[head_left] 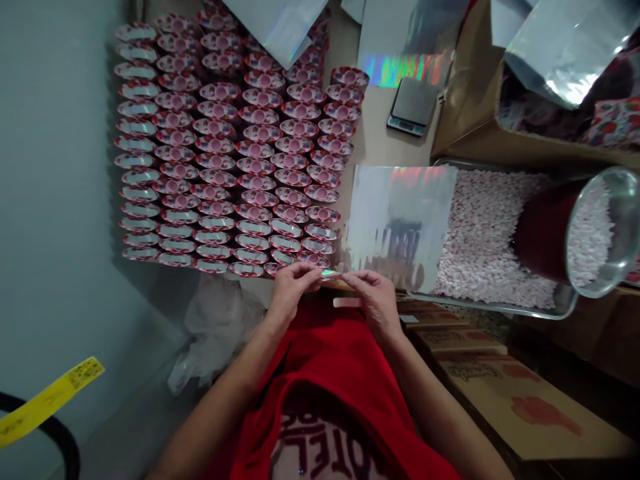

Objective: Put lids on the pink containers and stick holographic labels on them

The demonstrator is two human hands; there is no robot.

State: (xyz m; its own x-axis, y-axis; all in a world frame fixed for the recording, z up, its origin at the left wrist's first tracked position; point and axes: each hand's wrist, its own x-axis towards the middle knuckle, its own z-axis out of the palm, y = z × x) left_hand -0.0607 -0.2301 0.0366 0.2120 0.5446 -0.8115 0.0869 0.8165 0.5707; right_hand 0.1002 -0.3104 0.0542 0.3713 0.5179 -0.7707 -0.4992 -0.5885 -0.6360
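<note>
My left hand (pixel 296 283) and my right hand (pixel 376 299) meet at the table's front edge, fingertips pinched on a small shiny strip (pixel 329 274) stretched between them. A second pale strip (pixel 345 303) sticks out leftward below the fingers of my right hand; whether that hand holds it I cannot tell. Just beyond my hands stand packed rows of oval red-and-pink printed containers (pixel 254 165). Whitish strips lie across the tops of those in the nearest rows and the left column, while many others show a round pink middle.
A silvery sheet (pixel 400 220) lies beside a metal tray (pixel 500 308) of small pale pellets (pixel 495 227). A tipped metal container (pixel 545 233) with more pellets rests there. Behind are a small scale (pixel 413 105) and an open carton (pixel 467 87). Cardboard boxes (pixel 525 400) stand lower right; plastic bags (pixel 220 320) hang left.
</note>
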